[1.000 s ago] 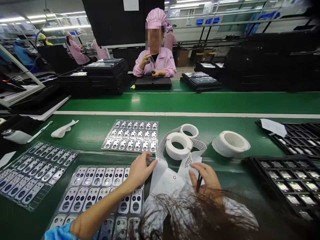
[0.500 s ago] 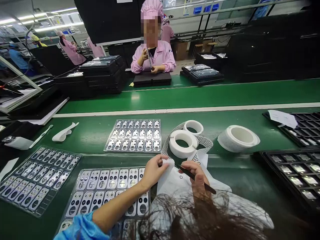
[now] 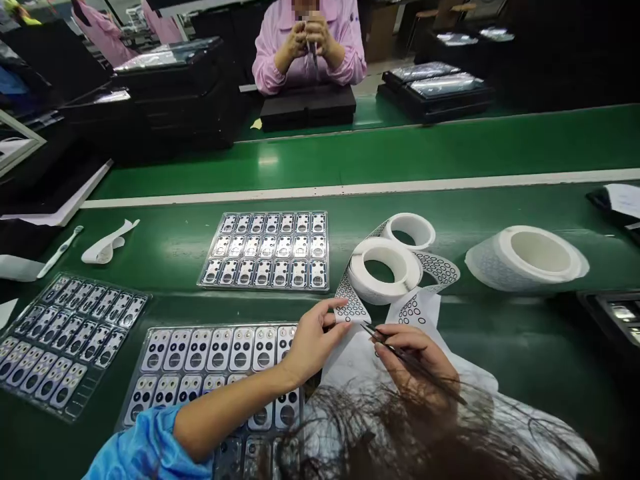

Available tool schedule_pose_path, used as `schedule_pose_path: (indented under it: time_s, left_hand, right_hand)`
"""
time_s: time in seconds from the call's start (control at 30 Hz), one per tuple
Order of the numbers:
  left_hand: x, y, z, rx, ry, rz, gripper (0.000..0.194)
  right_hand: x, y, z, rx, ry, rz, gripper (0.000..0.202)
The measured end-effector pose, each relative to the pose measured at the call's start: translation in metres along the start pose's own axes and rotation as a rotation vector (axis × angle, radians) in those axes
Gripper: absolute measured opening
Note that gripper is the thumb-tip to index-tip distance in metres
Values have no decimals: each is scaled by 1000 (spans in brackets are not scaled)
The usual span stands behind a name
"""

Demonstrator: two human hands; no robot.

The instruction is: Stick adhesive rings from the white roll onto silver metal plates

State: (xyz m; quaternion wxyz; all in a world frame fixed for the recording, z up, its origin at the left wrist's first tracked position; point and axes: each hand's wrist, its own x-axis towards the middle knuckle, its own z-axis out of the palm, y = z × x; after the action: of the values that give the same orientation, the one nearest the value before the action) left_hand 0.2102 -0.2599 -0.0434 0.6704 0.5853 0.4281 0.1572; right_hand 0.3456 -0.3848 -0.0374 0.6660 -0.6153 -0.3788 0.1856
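My left hand pinches the end of a white strip printed with small black rings, which runs up beside a white roll. In my right hand are dark tweezers, their tips at the strip's edge close to my left fingers. Whether a ring is between the tips is too small to tell. Under both hands lies crumpled white backing paper. A tray of silver plates with round holes is partly covered by my left forearm. Hair hides part of my right wrist.
Behind lies a tray of small plates; another tray is at the left, near a toothbrush. A large white roll stands right. Across the green bench, a person in pink sits behind a black box.
The view has tilted down and moved closer. The strip in my left hand now shows its ringed face flat. The tweezers have met its edge. The person opposite has raised both hands.
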Motion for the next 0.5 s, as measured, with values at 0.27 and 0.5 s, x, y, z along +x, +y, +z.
schedule_pose_path:
  time_s: [0.27, 0.5]
  left_hand:
    - [6, 10, -8, 128, 26, 56, 29]
    - [11, 12, -11, 128, -4, 81, 21]
  right_hand:
    - [14, 7, 8, 55, -51, 72, 12]
    - [13, 11, 6, 71, -29, 109, 13]
